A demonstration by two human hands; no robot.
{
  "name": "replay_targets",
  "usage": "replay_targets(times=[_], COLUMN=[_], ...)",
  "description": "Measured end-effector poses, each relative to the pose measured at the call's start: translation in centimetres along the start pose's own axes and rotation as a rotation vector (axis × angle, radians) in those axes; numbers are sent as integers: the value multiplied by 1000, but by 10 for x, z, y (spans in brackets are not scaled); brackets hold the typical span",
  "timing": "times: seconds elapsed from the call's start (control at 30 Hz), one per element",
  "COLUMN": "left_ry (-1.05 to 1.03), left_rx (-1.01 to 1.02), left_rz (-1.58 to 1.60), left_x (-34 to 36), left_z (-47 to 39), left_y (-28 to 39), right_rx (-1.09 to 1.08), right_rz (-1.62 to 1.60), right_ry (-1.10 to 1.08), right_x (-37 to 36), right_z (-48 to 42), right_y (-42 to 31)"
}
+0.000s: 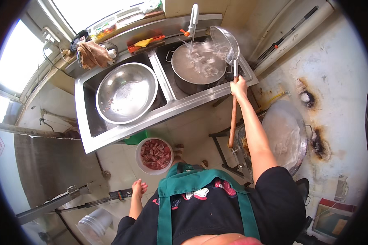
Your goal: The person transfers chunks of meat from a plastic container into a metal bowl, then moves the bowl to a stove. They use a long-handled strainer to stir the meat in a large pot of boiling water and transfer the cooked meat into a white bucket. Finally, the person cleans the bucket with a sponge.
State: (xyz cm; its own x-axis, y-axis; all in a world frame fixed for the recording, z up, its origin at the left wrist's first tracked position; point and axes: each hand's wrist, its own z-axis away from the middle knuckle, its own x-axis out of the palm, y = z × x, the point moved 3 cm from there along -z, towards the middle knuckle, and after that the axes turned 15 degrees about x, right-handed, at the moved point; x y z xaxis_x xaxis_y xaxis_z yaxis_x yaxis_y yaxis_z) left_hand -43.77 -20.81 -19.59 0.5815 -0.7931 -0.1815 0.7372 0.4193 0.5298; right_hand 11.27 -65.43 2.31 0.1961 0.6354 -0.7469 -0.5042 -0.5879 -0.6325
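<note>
My right hand (239, 87) grips the wooden handle (233, 122) of a long wire-mesh skimmer (225, 41). The skimmer's basket is tipped up over the right side of a large metal pot (188, 87), and pale pieces of meat (205, 61) blur at its edge and in the cloudy water. Water runs into the pot from a white faucet (194, 15). The pot stands in the right basin of a steel double sink (171, 105). My left hand (139, 187) hangs low at my side, holding nothing, with its fingers loosely bent.
A wide metal bowl (127, 93) with small scraps sits over the left basin. On the floor, a white bucket (138, 159) holds raw red meat chunks. To my right, a large wok (305, 144) of steaming liquid stands on a burner frame (222, 150).
</note>
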Motion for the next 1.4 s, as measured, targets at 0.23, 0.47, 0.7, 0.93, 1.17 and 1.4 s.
replay_targets(times=[0.23,0.47,0.7,0.93,1.17,1.4], left_ry=[-60,-247,-420,-416,-460,-431], left_rx=[-53,50,352,273,510,454], left_rz=[-37,-329,-700,-603,-789,-675], left_x=[17,49,96,127,129,120], left_z=[-8,-79,-95,-73,-105,-104], left_y=[-10,-1,50,84,81,67], right_rx=[-25,262,750,990,869,890], right_rz=[-575,-780,218,-95,-687,-1124], right_ry=[-58,-21,541,268,-110,-393], right_x=[-93,-253,-354,-313,-242,-170], right_z=[43,100,161,182,168,147], right_y=[2,197,444,458,421,386])
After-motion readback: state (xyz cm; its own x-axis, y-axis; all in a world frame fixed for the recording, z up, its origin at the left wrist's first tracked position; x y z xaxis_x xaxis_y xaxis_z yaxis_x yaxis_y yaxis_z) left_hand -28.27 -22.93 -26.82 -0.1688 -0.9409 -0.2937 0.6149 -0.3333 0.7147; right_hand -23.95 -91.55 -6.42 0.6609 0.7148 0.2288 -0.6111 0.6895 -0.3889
